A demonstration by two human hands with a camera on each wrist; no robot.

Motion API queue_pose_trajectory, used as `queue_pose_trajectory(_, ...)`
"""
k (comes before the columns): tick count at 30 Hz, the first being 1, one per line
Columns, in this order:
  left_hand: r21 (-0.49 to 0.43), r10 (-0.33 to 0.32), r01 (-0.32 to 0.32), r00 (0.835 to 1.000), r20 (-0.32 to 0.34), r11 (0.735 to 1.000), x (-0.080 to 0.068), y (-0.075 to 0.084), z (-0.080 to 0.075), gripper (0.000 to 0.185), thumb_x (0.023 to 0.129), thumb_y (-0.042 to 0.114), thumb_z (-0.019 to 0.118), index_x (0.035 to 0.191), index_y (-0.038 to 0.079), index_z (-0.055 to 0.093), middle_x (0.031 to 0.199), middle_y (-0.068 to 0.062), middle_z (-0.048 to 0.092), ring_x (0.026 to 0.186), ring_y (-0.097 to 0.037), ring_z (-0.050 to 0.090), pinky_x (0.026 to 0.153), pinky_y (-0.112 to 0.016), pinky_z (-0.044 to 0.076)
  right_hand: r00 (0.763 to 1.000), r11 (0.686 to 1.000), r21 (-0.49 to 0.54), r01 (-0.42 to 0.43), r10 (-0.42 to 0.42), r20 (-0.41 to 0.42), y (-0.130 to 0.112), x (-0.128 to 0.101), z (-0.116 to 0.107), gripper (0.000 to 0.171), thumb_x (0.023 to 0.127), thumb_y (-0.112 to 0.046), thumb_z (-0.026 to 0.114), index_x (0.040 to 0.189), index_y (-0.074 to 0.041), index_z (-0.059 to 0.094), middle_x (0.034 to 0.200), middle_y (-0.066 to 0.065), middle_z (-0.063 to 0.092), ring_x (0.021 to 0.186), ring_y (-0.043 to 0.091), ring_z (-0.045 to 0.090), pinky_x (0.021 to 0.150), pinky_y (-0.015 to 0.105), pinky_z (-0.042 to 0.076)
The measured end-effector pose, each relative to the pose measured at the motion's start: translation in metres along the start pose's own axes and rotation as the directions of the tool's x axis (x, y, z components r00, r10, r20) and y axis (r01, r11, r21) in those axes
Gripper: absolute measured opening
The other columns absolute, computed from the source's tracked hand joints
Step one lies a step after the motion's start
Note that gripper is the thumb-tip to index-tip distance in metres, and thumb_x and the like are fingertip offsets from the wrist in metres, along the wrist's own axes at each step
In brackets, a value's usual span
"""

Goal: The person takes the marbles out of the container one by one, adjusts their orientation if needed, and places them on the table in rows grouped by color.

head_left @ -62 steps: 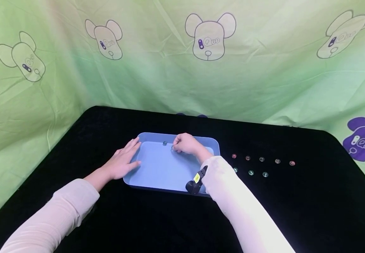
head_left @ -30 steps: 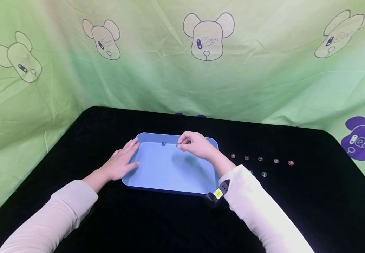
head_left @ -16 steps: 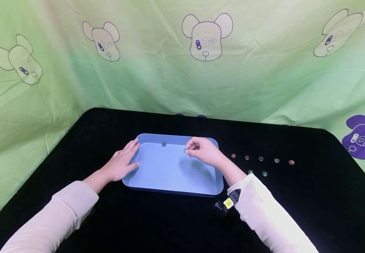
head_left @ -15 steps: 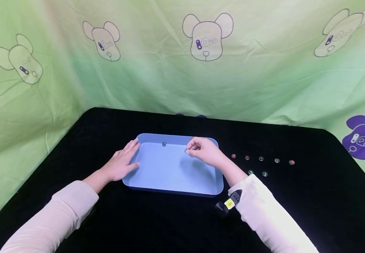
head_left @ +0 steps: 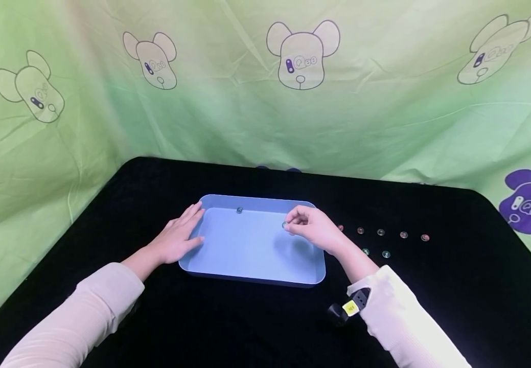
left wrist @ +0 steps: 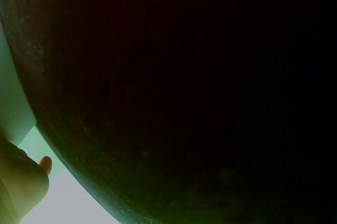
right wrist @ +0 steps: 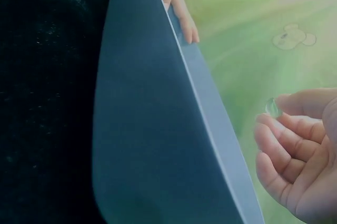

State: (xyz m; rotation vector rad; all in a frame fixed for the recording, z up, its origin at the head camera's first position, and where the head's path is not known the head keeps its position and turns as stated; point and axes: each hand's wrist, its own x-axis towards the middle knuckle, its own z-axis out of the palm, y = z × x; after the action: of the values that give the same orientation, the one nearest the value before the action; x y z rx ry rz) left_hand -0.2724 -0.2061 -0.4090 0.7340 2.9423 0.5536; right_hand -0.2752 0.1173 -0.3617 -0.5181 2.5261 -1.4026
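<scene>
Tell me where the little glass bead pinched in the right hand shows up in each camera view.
Head view: the bead sits at the right hand's fingertips, over the right part of the blue tray.
Left wrist view: not in it.
Right wrist view: bead at right of centre, pinched at the fingertips.
Shared landmark: the blue tray.

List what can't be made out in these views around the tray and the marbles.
- Left wrist view: mostly dark black cloth; the left hand shows only as an edge.
- Head view: one loose marble is partly behind the right hand.
- Pinched marble: too small for colour.
- Right wrist view: tray interior hidden by its wall.
</scene>
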Motion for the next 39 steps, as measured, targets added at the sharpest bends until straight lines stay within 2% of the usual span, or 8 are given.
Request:
queue_pose_trajectory(14,-0.008,-0.005,0.005,1.000,0.008,1.000,0.001,0.000,0.001,0.063,0.088,0.034,0.043,0.137,0.002,0.018,0.144,-0.009,0.002,0.129,-0.028,0.002,0.094,-0.051,0.015,1.000,1.000,0.012,-0.006,0.006,-0.018,0.011,-0.023,-0.009,0.015,0.079,-0.011,0.059,0.090,-0.001,0.056,0.079,0.007,0.059,0.074,0.019,0.057,0.067,0.030,0.043)
queue_pose_trajectory(19,-0.011,-0.011,0.011,1.000,0.012,1.000,0.000,0.000,0.000,0.063,0.089,0.036,0.042,0.137,0.003,0.018,0.144,-0.008,0.002,0.129,-0.028,0.001,0.095,-0.051,0.015,1.000,0.998,0.065,0.002,0.000,-0.026,0.014,-0.031,-0.013,0.019,0.080,-0.011,0.059,0.091,0.004,0.055,0.080,0.012,0.058,0.075,0.023,0.058,0.069,0.030,0.044)
queue_pose_trajectory(28,-0.004,-0.006,0.006,1.000,0.015,1.000,0.000,0.001,-0.001,0.063,0.089,0.036,0.041,0.137,0.002,0.017,0.144,-0.008,0.002,0.129,-0.028,0.001,0.095,-0.050,0.014,0.998,0.993,0.121,-0.001,0.009,-0.065,0.019,-0.042,-0.017,0.020,0.080,-0.011,0.059,0.092,0.004,0.054,0.081,0.017,0.058,0.074,0.022,0.058,0.070,0.028,0.045)
queue_pose_trajectory(32,-0.006,-0.009,0.009,1.000,0.019,1.000,0.000,0.002,-0.002,0.063,0.089,0.035,0.041,0.137,0.002,0.017,0.144,-0.008,0.001,0.129,-0.028,0.001,0.095,-0.050,0.014,0.997,0.990,0.143,0.004,0.008,-0.082,0.021,-0.046,-0.019,0.020,0.080,-0.009,0.059,0.092,0.006,0.053,0.081,0.014,0.058,0.074,0.020,0.058,0.070,0.027,0.045)
queue_pose_trajectory(39,-0.005,-0.009,0.009,1.000,0.017,1.000,0.000,0.002,-0.003,0.063,0.089,0.034,0.042,0.137,0.002,0.017,0.144,-0.009,0.002,0.129,-0.028,0.001,0.095,-0.051,0.014,0.996,0.983,0.182,0.017,0.000,-0.093,0.024,-0.054,-0.025,0.020,0.080,-0.007,0.059,0.092,0.009,0.052,0.083,0.020,0.057,0.073,0.021,0.059,0.069,0.027,0.046)
